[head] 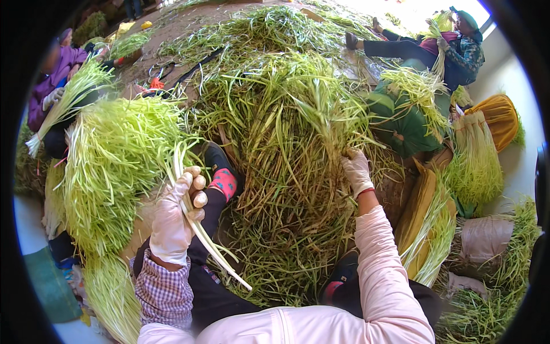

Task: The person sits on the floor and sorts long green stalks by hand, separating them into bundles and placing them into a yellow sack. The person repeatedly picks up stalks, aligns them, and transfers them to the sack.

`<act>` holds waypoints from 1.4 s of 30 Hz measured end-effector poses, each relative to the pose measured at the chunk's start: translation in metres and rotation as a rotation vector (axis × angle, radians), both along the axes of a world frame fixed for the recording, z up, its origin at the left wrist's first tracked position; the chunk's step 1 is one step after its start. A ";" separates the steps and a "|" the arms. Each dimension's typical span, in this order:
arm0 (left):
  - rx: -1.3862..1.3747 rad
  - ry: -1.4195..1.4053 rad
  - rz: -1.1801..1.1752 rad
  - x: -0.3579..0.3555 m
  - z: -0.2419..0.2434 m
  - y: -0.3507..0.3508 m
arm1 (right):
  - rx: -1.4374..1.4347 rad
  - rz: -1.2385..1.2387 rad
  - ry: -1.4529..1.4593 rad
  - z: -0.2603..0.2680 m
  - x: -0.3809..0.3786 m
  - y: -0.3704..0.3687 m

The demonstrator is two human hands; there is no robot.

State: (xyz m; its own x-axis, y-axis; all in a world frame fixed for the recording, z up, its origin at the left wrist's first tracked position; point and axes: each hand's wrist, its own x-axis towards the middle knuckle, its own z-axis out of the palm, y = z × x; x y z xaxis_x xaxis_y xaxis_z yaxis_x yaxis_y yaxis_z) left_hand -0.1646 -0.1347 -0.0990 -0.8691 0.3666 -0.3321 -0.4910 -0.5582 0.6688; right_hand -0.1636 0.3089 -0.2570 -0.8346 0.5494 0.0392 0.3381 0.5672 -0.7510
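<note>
My left hand [178,210], in a thin whitish glove, is closed around a few pale stalks [219,254] with green leaves at their upper end. In a similar glove, my right hand [355,168] touches the right side of a large heap of long leafy stalks [275,146] lying between my legs; its fingertips are partly among the stalks, and whether they grip any is unclear. The heap's stalks look greener and browner than those in my left hand. Left of my left hand stands a thick pile of light-green stalks with white lower ends [124,150].
One person [58,86] sits at the left holding a bundle, another [466,51] at the upper right. A green sack [393,124], tied bundles [475,159] and an orange mesh bag [498,118] lie right. Loose leaves cover much floor; a red plastic scrap [157,83] lies upper left.
</note>
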 end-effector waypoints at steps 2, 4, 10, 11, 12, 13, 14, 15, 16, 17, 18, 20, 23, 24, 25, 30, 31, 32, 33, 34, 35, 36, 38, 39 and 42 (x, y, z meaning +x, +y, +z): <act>-0.011 0.003 -0.010 0.001 -0.003 0.002 | 0.173 -0.028 -0.040 -0.003 0.005 -0.001; -0.019 0.001 -0.031 0.002 -0.006 0.005 | -0.069 0.038 0.349 0.009 0.015 -0.008; -0.020 -0.034 -0.102 0.004 -0.015 0.019 | -0.707 0.234 0.326 0.055 0.041 -0.083; -0.024 -0.042 -0.095 0.005 -0.016 0.021 | -0.676 0.209 0.214 0.057 0.041 -0.097; -0.078 -0.035 -0.080 0.007 -0.017 0.023 | -0.887 0.249 0.340 0.059 0.046 -0.108; -0.116 -0.051 -0.065 0.009 -0.018 0.025 | -0.868 0.368 0.422 0.058 0.050 -0.117; -0.132 -0.018 -0.083 0.011 -0.019 0.027 | -0.905 0.411 0.385 0.057 0.052 -0.126; -0.174 -0.031 -0.081 0.013 -0.020 0.030 | -0.962 0.441 0.371 0.055 0.055 -0.134; -0.156 -0.021 -0.101 0.014 -0.022 0.033 | -0.961 0.463 0.285 0.054 0.057 -0.140; -0.128 0.035 -0.131 0.016 -0.023 0.036 | -0.982 0.493 0.305 0.053 0.060 -0.148; -0.210 0.045 -0.124 0.018 -0.026 0.041 | -0.856 0.546 0.288 0.054 0.063 -0.154; -0.267 0.088 -0.142 0.019 -0.031 0.049 | -0.560 0.693 0.251 0.057 0.068 -0.168; -0.375 0.155 -0.218 0.021 -0.040 0.061 | -0.619 0.814 0.125 0.070 0.077 -0.189; -0.305 0.099 -0.226 0.023 -0.043 0.065 | -0.688 0.820 0.008 0.074 0.080 -0.194; -0.363 0.108 -0.247 0.025 -0.046 0.067 | -0.980 0.747 -0.031 0.078 0.083 -0.199; -0.342 0.185 -0.202 0.029 -0.049 0.067 | -1.092 0.596 0.201 0.061 0.085 -0.194; -0.239 0.258 -0.144 0.028 -0.045 0.065 | -1.090 0.600 0.216 0.050 0.088 -0.188; -0.261 0.255 -0.072 0.022 -0.039 0.059 | -0.836 0.634 0.223 0.035 0.088 -0.184; -0.122 0.279 -0.022 0.018 -0.032 0.053 | -0.487 0.769 0.001 0.018 0.089 -0.179; -0.111 0.305 0.003 0.012 -0.024 0.046 | -0.119 0.884 -0.220 0.002 0.091 -0.175; -0.077 0.330 0.023 0.007 -0.016 0.038 | 0.244 0.959 -0.375 -0.014 0.095 -0.174; -0.167 0.348 0.075 0.004 -0.009 0.031 | 0.320 1.050 -0.699 -0.026 0.108 -0.178; -0.297 0.417 0.055 0.001 -0.001 0.021 | 0.324 1.268 -1.017 -0.037 0.126 -0.181; -0.465 0.428 -0.043 0.001 0.001 0.018 | 0.306 1.463 -1.193 -0.037 0.127 -0.180; -0.639 0.364 -0.307 0.007 -0.008 0.026 | 0.093 1.205 -1.019 -0.017 0.098 -0.157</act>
State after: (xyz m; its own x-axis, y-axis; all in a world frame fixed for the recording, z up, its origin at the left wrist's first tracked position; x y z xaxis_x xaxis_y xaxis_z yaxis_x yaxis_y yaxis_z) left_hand -0.1580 -0.1089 -0.1074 -0.8546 0.4417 -0.2730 -0.2495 0.1119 0.9619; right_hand -0.0651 0.1517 -0.2742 -0.4580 -0.4005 -0.7936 -0.0057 0.8940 -0.4479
